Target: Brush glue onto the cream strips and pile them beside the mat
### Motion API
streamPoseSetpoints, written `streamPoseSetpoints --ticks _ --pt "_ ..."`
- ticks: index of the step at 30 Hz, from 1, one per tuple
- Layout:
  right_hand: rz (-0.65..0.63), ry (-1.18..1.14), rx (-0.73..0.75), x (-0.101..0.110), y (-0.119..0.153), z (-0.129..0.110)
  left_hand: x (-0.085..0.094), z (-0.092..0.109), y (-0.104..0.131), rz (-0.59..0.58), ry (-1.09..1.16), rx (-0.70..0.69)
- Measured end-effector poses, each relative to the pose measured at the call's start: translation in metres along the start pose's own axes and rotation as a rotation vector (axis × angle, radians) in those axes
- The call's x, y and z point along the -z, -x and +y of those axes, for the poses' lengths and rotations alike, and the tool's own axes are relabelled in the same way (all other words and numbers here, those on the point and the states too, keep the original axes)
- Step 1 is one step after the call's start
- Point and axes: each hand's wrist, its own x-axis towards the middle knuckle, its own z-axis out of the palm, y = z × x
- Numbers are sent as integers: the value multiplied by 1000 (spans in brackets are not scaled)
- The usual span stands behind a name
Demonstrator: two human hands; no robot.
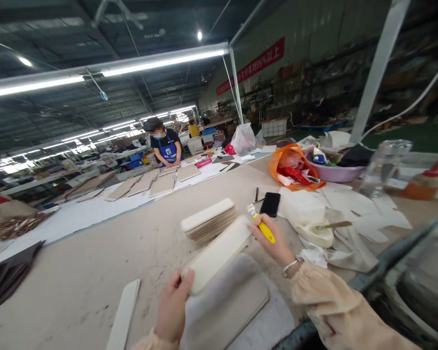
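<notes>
A pale, rounded rectangular panel (219,255) slants across the worktable in front of me. Its near left end is gripped by my left hand (173,306), thumb on top. My right hand (275,248) is closed around a brush with a yellow handle (267,233), its bristles pointing up and away. The fingers of that hand are at the panel's far right end. Just behind lies a stack of similar panels (209,224). Below the held panel, a grey-beige board (246,306) rests on a whitish sheet (277,316).
A long white strip (124,311) lies left of my hand. A phone (270,204), an orange bag (295,181), a purple basin (339,174), a white tub (316,236), a glass jar (383,170) and paper scraps are on the right. A co-worker (168,146) stands across the table.
</notes>
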Motion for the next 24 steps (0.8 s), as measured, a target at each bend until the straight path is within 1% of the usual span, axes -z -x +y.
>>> streamPoseSetpoints --ticks 2,3,4,6,7,9,12,16,20,24 --pt "35 84 83 -16 -33 -4 3 29 -48 18 -189 -127" --pt "42 129 114 -24 -50 -5 3 41 -73 49 -282 -174" --pt "44 172 131 -31 -66 -5 1 51 -96 70 -312 -194" --pt "43 255 127 -45 -95 -3 -5 63 -135 103 -361 -220" --pt "40 293 109 -51 -106 -1 -8 66 -151 115 -378 -226" --pt "31 366 56 -60 -121 7 -15 67 -173 133 -438 -238" --pt "18 468 -14 -68 -131 21 -25 63 -189 132 -556 -245" --pt "-19 550 -66 -73 -134 35 -31 56 -194 101 -715 -247" --pt "-62 618 -93 -75 -136 37 -32 49 -197 101 -846 -260" --pt "-42 695 -100 -71 -130 32 -30 47 -199 94 -891 -334"
